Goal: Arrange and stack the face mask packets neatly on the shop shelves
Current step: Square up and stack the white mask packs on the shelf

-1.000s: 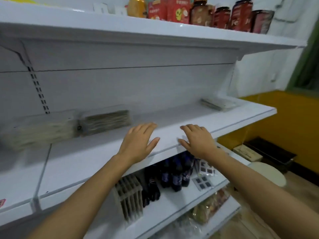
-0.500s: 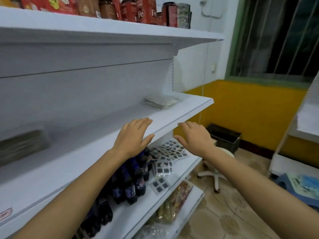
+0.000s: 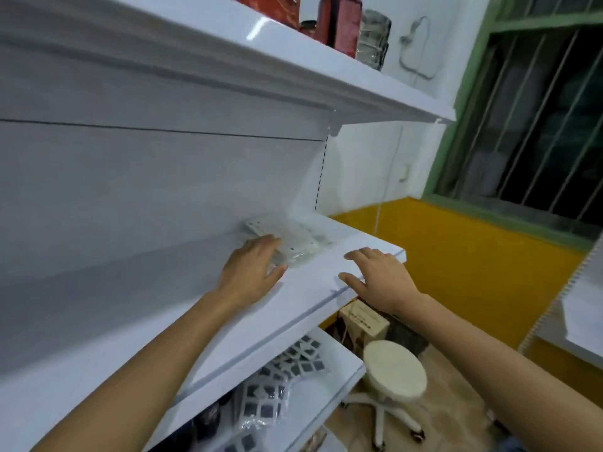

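Observation:
A small pile of clear face mask packets (image 3: 293, 238) lies near the right end of the white middle shelf (image 3: 228, 321), close to the back panel. My left hand (image 3: 253, 272) reaches over the shelf with straight fingers, its fingertips at the pile's left edge and partly covering it. My right hand (image 3: 380, 277) hovers flat with spread fingers over the shelf's front right edge, to the right of the pile, and holds nothing.
The top shelf (image 3: 326, 79) carries jars and red packs. The lower shelf (image 3: 339, 383) holds packets of dark squares and dark bottles. A round white stool (image 3: 394, 373) and a carton (image 3: 362, 324) stand on the floor by the yellow wall. A barred window is at right.
The view has swung right along the shelf. Both hands have moved right and forward; my left hand now reaches the packet pile that lay well ahead of it before.

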{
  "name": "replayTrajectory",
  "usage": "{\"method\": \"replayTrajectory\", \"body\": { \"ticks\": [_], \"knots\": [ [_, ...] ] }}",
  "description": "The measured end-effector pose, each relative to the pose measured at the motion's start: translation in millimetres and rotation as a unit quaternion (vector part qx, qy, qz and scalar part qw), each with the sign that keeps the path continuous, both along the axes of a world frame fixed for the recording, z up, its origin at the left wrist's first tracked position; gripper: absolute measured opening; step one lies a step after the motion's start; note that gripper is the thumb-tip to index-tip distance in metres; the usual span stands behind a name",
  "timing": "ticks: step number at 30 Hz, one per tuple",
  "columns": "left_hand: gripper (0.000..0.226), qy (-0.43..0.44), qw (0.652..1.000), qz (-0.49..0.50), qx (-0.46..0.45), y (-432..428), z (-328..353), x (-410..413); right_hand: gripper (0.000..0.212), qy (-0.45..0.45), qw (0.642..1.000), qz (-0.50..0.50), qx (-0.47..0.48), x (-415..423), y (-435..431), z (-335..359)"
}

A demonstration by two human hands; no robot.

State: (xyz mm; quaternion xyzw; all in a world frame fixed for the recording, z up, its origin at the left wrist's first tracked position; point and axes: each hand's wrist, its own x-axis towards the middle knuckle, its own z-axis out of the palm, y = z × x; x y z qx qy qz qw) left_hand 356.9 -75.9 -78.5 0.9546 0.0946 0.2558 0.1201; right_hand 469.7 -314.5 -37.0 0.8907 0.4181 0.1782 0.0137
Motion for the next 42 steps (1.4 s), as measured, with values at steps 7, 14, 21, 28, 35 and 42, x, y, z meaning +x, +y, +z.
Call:
{"method": "replayTrajectory", "body": {
  "ticks": [7,14,21,28,35,42],
  "knots": [
    [0.06,0.021,0.994,0.076,-0.071,35.0,-31.3,49.7,0.051,0.057,0.996,0.034,0.057,76.0,61.6,-19.4],
    [0.054,0.004,0.967,0.164,-0.196,55.3,-36.3,81.9,0.047,0.154,0.962,0.09,0.205,153.1,157.7,10.4],
    [0.045,0.004,0.936,0.261,-0.236,59.5,-36.4,97.4,0.067,0.224,0.959,0.17,-0.014,154.0,218.5,-53.7],
    [0.066,-0.012,0.931,0.285,-0.226,63.0,-33.6,106.0,0.058,0.206,0.942,0.263,-0.021,151.6,228.2,-66.1],
    [0.055,-0.005,0.899,0.343,-0.274,52.8,-28.6,105.2,0.045,0.374,0.835,0.395,0.084,133.1,219.6,-62.4],
    [0.058,-0.173,0.848,0.379,-0.328,53.3,-28.7,103.3,0.063,0.232,0.935,0.255,0.083,160.1,220.7,-56.0]
  ]
}}
